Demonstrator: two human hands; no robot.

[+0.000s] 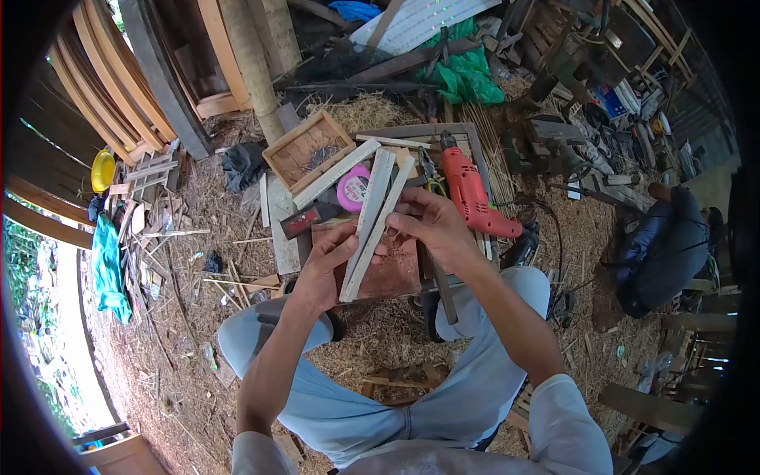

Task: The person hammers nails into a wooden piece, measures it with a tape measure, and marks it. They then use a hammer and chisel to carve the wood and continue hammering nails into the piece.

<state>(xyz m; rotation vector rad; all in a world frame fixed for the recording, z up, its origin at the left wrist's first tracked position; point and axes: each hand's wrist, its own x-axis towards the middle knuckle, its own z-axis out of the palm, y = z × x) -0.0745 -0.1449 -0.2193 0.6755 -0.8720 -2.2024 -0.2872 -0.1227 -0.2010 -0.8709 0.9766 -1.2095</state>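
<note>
Two narrow pale wooden strips are held over a low work table, close together at their near ends and spread slightly at the far ends. My left hand is closed on the left wooden strip. The right wooden strip is pinched in the fingers of my right hand. Beneath them lies a reddish-brown board. Just beyond my left hand are a pink tape measure and a dark red and black object. Pliers and a red power drill lie beyond my right hand.
A wooden tray with nails stands at the table's far left. A dark bar juts over the near edge between my knees. Wood shavings and scraps cover the ground. A dark cloth lies left; a black bag-like bundle sits right.
</note>
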